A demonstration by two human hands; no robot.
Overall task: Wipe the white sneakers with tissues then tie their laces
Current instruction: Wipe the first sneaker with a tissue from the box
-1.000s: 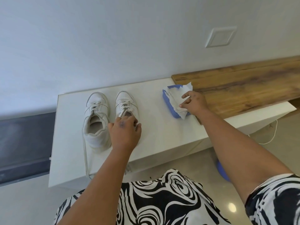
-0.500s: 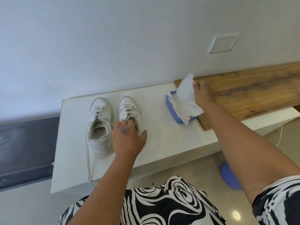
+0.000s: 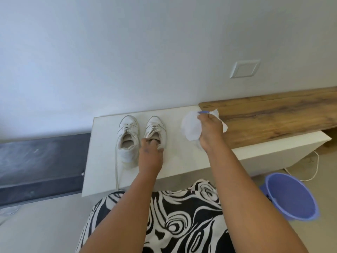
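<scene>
Presently, two white sneakers stand side by side on the white counter (image 3: 182, 161), toes toward the wall (image 3: 145, 52), both with laces undone. The left sneaker (image 3: 127, 139) is untouched; one of its laces (image 3: 116, 170) trails toward the near edge of the counter. The right sneaker (image 3: 156, 130) is held at its heel end by the left hand (image 3: 150, 154), whose fingers curl into the shoe's opening while the thumb lies on the outer side. The heel itself is hidden behind that hand.

The right hand (image 3: 209, 132) is raised above the counter, to the right of the sneakers and apart from them. It pinches a white tissue (image 3: 191, 126), which bunches out to the left of the fingers; a further white corner shows to the right of the hand. A sliver of blue (image 3: 204, 112) shows just above the fingers; the rest of that item is covered by the hand and tissue, so it cannot be identified with certainty.

A wooden shelf (image 3: 273, 115) overlaps the counter's right end along the wall. A white plate (image 3: 244, 69) is fixed to the wall above it. On the floor at right stands a purple bucket (image 3: 290, 198), with a white cord (image 3: 315, 168) lying near it. The person wears a black-and-white swirl-patterned garment (image 3: 173, 216).
</scene>
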